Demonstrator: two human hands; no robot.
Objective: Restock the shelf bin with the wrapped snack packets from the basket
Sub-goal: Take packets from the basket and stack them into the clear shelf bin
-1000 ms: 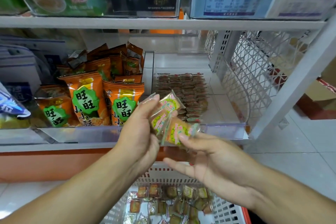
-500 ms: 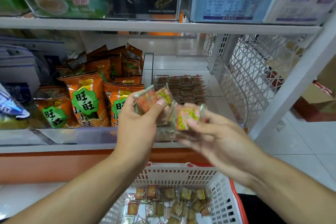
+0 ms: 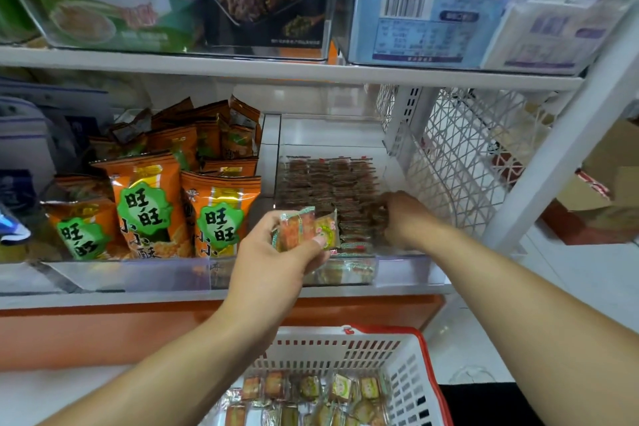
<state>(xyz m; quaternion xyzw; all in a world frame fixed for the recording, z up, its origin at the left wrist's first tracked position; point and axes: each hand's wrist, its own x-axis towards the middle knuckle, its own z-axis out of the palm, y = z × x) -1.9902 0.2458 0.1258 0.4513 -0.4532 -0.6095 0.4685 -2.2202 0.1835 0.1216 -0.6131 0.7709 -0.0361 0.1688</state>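
The clear shelf bin [image 3: 408, 270] on the lower shelf holds neat rows of small wrapped snack packets [image 3: 328, 187]. My right hand [image 3: 406, 214] reaches into the bin's right side, its fingers curled down on a packet at the end of the rows; the fingertips are partly hidden. In front of the bin, my left hand [image 3: 276, 263] grips a small bunch of wrapped packets [image 3: 304, 230]. Below, the white basket with a red rim [image 3: 425, 373] holds several more packets [image 3: 311, 394].
Orange snack bags [image 3: 148, 204] fill the compartment left of the bin. A white mesh side panel [image 3: 460, 156] closes the shelf on the right. The upper shelf [image 3: 276, 69] hangs low over the bin. A cardboard box [image 3: 608, 176] sits on the floor at the right.
My right hand took a packet from the bunch and moved forward and right into the bin. My left hand stayed before the bin with the remaining packets.
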